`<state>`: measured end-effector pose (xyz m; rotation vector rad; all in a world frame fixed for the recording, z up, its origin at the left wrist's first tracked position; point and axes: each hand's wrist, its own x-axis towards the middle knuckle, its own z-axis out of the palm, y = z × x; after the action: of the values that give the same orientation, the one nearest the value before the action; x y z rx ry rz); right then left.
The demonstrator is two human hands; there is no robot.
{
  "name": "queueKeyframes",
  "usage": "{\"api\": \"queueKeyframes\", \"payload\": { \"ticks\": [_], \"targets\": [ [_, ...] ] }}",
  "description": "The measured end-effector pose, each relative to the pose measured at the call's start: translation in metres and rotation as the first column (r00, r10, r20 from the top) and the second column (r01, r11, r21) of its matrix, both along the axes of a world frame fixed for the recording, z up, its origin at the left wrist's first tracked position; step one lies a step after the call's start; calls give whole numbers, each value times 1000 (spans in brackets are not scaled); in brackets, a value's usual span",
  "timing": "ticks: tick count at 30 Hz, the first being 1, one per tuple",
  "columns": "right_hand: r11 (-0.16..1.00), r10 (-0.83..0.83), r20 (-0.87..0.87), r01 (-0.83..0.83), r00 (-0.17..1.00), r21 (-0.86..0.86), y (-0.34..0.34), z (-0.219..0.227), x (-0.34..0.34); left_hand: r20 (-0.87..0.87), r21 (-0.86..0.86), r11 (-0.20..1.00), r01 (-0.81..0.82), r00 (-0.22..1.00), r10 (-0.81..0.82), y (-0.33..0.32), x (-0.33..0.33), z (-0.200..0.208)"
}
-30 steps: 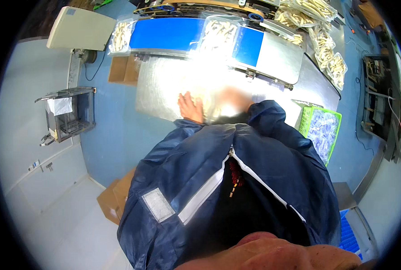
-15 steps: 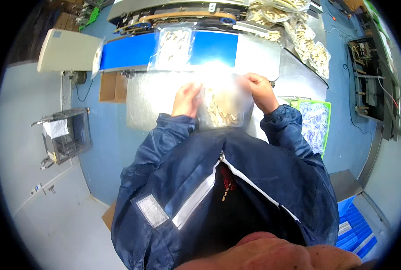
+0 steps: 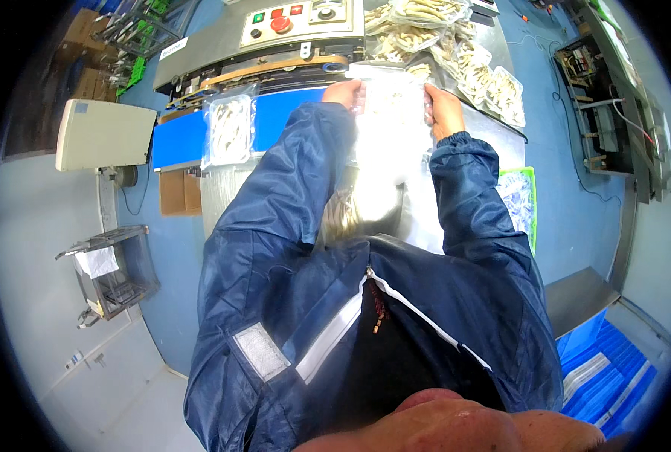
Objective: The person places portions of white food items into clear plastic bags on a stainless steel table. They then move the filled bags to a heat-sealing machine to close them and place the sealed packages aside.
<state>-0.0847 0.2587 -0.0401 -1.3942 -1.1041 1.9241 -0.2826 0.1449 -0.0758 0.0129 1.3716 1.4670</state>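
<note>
Between my two hands is a clear plastic bag (image 3: 396,102) with pale contents, held over the right end of the blue belt, its middle washed out by glare. The fingers of my left hand (image 3: 343,94) are closed at the bag's left edge, partly hidden behind it. My right hand (image 3: 446,113) grips the right edge, thumb on top. Another clear pack (image 3: 230,129) of pale, long pieces lies on the blue conveyor belt (image 3: 179,142), left of my left forearm. Close to my body, a further pack of pale pieces (image 3: 341,215) is partly covered by my left sleeve.
A sealing machine with a control panel (image 3: 301,24) stands behind the belt. Several filled packs (image 3: 463,64) are heaped at the far right. A green crate (image 3: 518,200) of clear plastic sits beyond my right forearm. A beige panel (image 3: 106,135) stands at the belt's left end.
Both hands have moved forward, away from my body, and now hold a bag by the belt. The pack on the belt appears farther left. The view has shifted, showing more of the machine's panel.
</note>
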Motion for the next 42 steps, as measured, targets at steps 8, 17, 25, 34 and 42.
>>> {"api": "queueKeyframes", "payload": {
  "ticks": [8, 17, 25, 34, 42],
  "targets": [
    [990, 76, 68, -84, 995, 116, 6, -16, -26, -115, 32, 997, -64, 991, 68, -7, -18, -6],
    [977, 177, 76, -184, 981, 108, -16, -9, -59, -301, -19, 998, -56, 953, 47, -43, -52, -1],
    [765, 283, 286, -395, 915, 508, -20, -35, -63, -749, 271, 932, -241, 555, 362, -141, 13, 79],
    [-32, 780, 623, -991, 55, 127, -163, -49, 38, -802, -462, 882, -95, 470, -369, -295, 95, -53],
    [601, 796, 191, -785, 574, -148, -198, -132, 23, -777, -356, 912, -203, 607, -168, -279, 112, -91]
  ]
}}
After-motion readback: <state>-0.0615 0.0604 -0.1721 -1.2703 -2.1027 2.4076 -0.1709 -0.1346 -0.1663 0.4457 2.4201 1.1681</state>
